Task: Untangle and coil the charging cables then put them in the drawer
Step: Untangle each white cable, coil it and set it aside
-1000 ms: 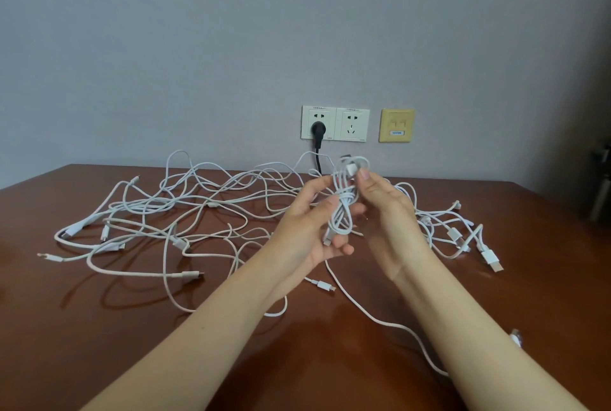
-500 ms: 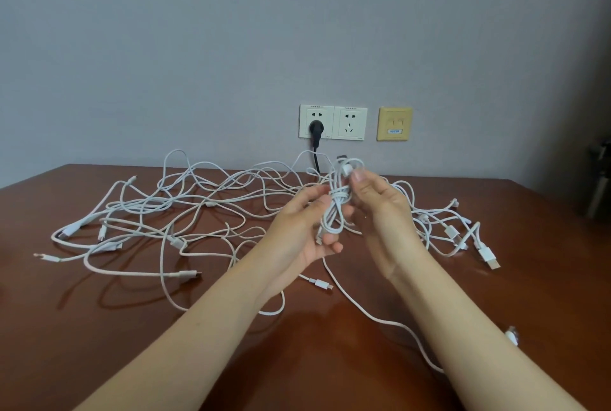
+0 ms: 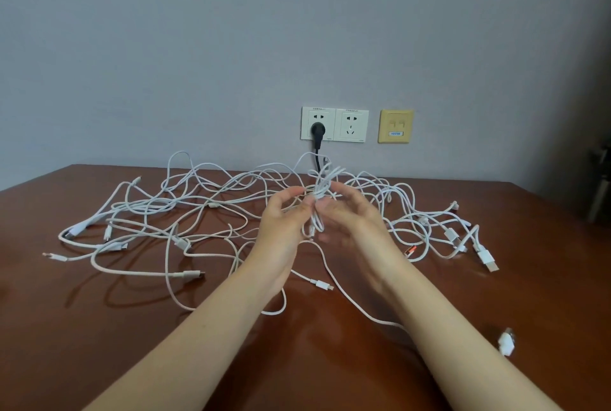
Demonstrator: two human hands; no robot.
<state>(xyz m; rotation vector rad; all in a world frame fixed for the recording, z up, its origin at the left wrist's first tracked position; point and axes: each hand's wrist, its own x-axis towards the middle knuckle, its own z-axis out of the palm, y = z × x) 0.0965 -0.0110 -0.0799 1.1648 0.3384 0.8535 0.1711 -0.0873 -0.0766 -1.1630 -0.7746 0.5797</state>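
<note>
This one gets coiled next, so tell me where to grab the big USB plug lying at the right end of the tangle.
Probably best: pinch the USB plug by its white housing, from the right and above. It lies flat at the tangle's outer edge, metal tip toward bare table, its cord running back left into the other cables.

Lying tangled across the far half of a glossy brown wooden table, white charging cables, plugs splayed left and right; near the right edge, one small white connector.
</note>
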